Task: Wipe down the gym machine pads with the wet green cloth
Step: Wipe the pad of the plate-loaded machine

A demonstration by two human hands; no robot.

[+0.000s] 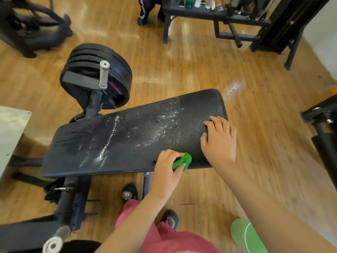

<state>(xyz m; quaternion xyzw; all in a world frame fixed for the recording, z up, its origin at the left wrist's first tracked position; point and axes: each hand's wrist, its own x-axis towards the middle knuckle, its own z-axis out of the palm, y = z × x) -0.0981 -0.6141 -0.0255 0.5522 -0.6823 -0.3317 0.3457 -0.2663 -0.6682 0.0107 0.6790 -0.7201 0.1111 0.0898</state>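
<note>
Plates [119, 70] behind pad [127, 141]; green cloth [183, 160] tight in left hand [166, 171], right hand [220, 139] flat.

No legible txt in view. Only candidate: faint reddish lettering on outer weight plate [114, 88], far left beyond the pad [127, 136], too blurred to read. Bottles [190, 1] on far bench [193, 12]: labels not resolvable. No readable nums/brands/signs.

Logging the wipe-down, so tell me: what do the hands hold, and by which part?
Left hand grips the bunched green cloth round its middle; right hand holds nothing, resting on the pad.
</note>
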